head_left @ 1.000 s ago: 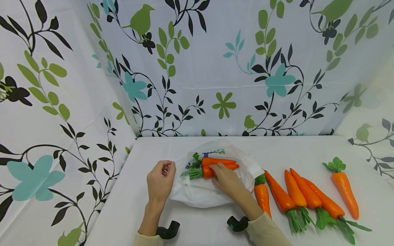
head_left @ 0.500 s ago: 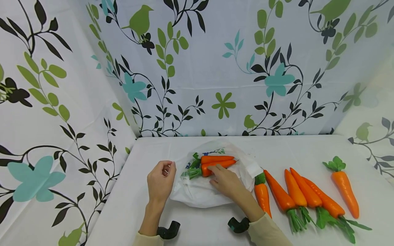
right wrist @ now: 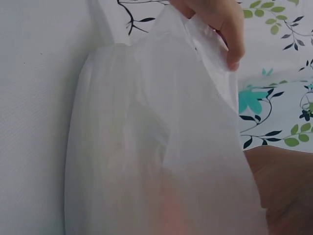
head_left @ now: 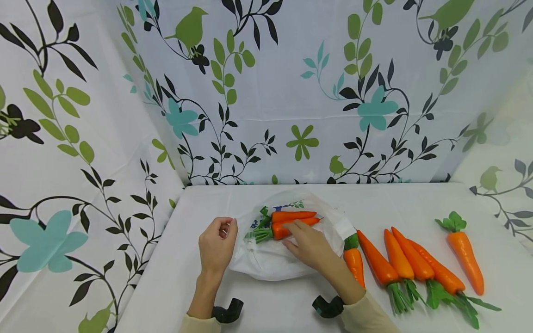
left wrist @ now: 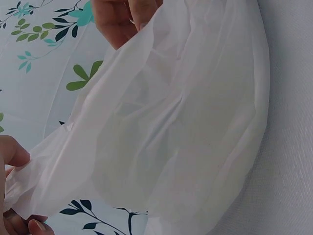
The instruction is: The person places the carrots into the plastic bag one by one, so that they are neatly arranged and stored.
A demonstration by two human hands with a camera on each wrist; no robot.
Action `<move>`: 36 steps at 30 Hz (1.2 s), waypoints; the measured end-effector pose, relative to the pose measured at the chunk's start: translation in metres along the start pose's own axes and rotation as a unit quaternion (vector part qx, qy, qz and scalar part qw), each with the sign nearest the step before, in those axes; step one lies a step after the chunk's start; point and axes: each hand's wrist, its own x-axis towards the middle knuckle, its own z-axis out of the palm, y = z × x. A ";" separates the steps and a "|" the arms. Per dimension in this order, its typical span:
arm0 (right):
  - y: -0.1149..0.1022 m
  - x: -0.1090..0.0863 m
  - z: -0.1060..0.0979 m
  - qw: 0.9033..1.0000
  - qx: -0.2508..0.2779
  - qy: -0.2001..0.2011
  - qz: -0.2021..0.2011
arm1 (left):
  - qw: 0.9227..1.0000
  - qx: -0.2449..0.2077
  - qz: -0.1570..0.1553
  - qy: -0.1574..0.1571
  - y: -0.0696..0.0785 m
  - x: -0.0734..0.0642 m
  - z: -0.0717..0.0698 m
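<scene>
My left hand [head_left: 217, 243] pinches the left edge of the white bag [head_left: 266, 266] between thumb and fingers – I think that keeps its mouth from flopping down. My right hand [head_left: 312, 243] isn't squeezing. Its fingers lie loosely over the near carrot [head_left: 277, 231], and my thumb sits just beside it, maybe so I can steady it without a tight hold.

That carrot rests in the bag's mouth, just beside the far carrot [head_left: 291, 216]. Both have their leaves to the left and tips to the right, which I guess helps them fit close together. I can't tell how deep they sit.

Just past the bag's right edge is one more carrot [head_left: 354, 262], leaves at the far end. Farther right, four carrots [head_left: 413, 256] crowd together, leaves near me – likely just left in a heap. A lone carrot [head_left: 467, 261] lies right of them on the white table [head_left: 170, 268].
</scene>
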 end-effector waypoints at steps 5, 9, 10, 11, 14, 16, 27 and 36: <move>-0.002 -0.004 -0.008 1.000 -0.009 0.023 -0.011 | 1.000 -0.002 0.000 -0.001 -0.001 0.000 0.000; -0.003 -0.008 -0.017 0.998 -0.015 0.048 -0.023 | 1.000 -0.004 0.001 -0.002 0.000 0.000 0.001; -0.003 -0.009 -0.019 0.998 -0.016 0.053 -0.026 | 1.000 -0.003 0.000 -0.002 0.000 0.000 0.001; -0.003 -0.010 -0.022 0.998 -0.015 0.057 -0.028 | 1.000 -0.003 0.000 -0.002 0.000 0.000 0.001; -0.003 -0.013 -0.028 0.997 -0.014 0.071 -0.034 | 1.000 -0.002 -0.003 -0.003 0.000 0.000 0.001; -0.003 -0.014 -0.032 0.995 -0.019 0.085 -0.039 | 1.000 0.000 -0.004 -0.004 0.000 0.000 0.001; 0.003 -0.025 -0.049 0.991 -0.028 0.123 -0.041 | 1.000 0.003 0.005 -0.002 -0.001 -0.001 0.001; 0.013 -0.038 -0.061 0.994 -0.030 0.106 -0.001 | 1.000 -0.003 0.008 0.001 -0.001 -0.001 0.001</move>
